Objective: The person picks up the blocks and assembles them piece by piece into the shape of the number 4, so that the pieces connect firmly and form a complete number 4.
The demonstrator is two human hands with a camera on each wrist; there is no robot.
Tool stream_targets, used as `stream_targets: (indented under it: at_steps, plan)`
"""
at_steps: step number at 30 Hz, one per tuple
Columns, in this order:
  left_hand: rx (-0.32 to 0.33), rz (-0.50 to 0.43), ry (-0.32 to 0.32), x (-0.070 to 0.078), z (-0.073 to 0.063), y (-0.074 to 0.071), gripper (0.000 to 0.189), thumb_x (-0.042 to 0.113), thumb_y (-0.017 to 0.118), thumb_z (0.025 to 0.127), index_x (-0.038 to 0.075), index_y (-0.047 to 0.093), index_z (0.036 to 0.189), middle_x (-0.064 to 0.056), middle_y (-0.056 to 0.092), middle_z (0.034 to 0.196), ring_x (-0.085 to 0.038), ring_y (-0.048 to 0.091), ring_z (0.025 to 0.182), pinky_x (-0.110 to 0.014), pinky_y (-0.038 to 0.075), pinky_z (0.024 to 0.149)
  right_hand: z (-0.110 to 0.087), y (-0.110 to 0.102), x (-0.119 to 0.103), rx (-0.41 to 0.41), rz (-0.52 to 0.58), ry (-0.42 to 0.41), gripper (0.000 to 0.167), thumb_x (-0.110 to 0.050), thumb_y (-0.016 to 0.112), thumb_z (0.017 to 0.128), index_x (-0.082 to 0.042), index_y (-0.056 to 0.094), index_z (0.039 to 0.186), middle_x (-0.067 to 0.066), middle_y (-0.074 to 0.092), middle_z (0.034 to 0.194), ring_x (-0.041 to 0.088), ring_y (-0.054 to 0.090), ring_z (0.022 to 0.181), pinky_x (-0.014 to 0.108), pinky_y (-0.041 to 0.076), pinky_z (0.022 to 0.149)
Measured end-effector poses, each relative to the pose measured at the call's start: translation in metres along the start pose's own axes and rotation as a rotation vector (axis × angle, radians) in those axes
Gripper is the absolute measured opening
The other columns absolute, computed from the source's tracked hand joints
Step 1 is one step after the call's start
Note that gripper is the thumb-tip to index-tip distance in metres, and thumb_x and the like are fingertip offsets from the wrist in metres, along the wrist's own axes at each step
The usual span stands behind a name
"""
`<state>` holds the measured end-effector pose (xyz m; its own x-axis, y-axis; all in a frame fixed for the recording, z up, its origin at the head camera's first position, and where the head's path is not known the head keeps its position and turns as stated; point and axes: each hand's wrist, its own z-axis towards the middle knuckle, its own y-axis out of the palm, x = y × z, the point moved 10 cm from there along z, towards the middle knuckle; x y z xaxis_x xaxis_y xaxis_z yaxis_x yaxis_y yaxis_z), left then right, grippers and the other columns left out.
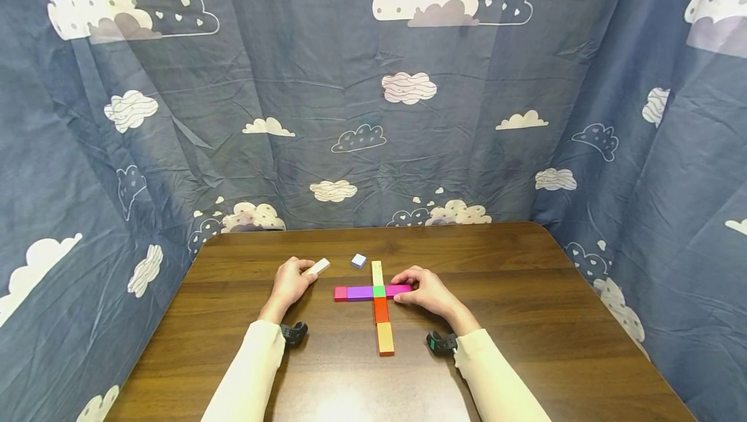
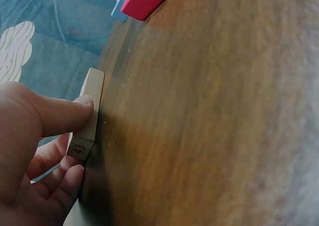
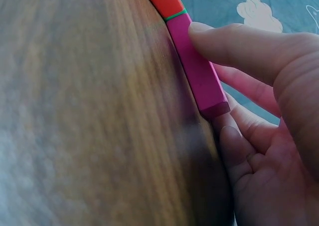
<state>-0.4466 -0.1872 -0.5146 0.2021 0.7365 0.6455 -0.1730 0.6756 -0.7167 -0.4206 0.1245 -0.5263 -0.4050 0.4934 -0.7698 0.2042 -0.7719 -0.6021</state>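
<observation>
Between its thumb and fingers, my left hand (image 1: 288,284) pinches a pale wooden block (image 1: 318,266); the left wrist view shows 43 printed on its end. My right hand (image 1: 430,292) holds a magenta block (image 3: 202,69) by its long sides, thumb nearest me. That block lies flat, its inner end against a small green block (image 1: 379,291). Around the green one, a cross is laid out: a pale yellow block (image 1: 377,272) beyond, red (image 1: 381,310) then orange (image 1: 385,339) towards me, purple (image 1: 360,293) then crimson (image 1: 341,294) to the left.
A small light blue block (image 1: 358,260) lies apart, beyond the cross's left arm. The brown wooden table (image 1: 513,344) ends at a cloud-patterned curtain (image 1: 327,98) behind and on both sides. Dark straps (image 1: 441,343) sit at both wrists.
</observation>
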Motion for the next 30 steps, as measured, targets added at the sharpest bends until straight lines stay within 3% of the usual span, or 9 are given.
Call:
stream_targets:
  at_steps: [10, 19, 24, 30]
  plan:
    - [0.004, -0.022, -0.023, -0.003, -0.001, 0.002, 0.029, 0.010, 0.083, 0.079, 0.007, 0.079, 0.108, -0.010, 0.064, 0.089, -0.021, 0.053, 0.074, -0.037, 0.044, 0.070, -0.001, 0.000, 0.001, -0.003, 0.004, 0.003, 0.036, -0.020, 0.089, 0.076, -0.009, 0.076, 0.108, 0.006, 0.067, 0.099, 0.024, 0.060, 0.088, 0.026, 0.047, 0.074]
    - [0.052, 0.027, 0.039, 0.010, -0.001, -0.004, 0.029, 0.009, 0.086, 0.073, 0.012, 0.079, 0.101, -0.008, 0.064, 0.087, -0.023, 0.056, 0.074, -0.042, 0.045, 0.069, 0.002, 0.000, 0.003, 0.007, 0.007, 0.004, 0.035, -0.020, 0.089, 0.076, -0.011, 0.076, 0.107, 0.006, 0.066, 0.098, 0.023, 0.059, 0.087, 0.027, 0.046, 0.073]
    - [0.038, 0.006, 0.000, 0.008, 0.000, -0.005, 0.032, 0.009, 0.087, 0.071, 0.016, 0.079, 0.100, -0.005, 0.072, 0.088, -0.022, 0.061, 0.076, -0.042, 0.046, 0.071, 0.002, 0.000, 0.004, 0.002, 0.004, 0.006, 0.036, -0.021, 0.089, 0.076, -0.011, 0.076, 0.108, 0.005, 0.067, 0.099, 0.022, 0.060, 0.087, 0.026, 0.046, 0.074]
    - [0.034, -0.037, -0.041, 0.006, -0.002, -0.007, 0.031, 0.010, 0.086, 0.075, 0.014, 0.081, 0.105, -0.003, 0.077, 0.095, -0.024, 0.066, 0.083, -0.044, 0.049, 0.075, 0.001, 0.001, 0.003, 0.002, 0.011, -0.009, 0.036, -0.022, 0.088, 0.077, -0.010, 0.076, 0.108, 0.006, 0.067, 0.099, 0.024, 0.060, 0.089, 0.027, 0.047, 0.075]
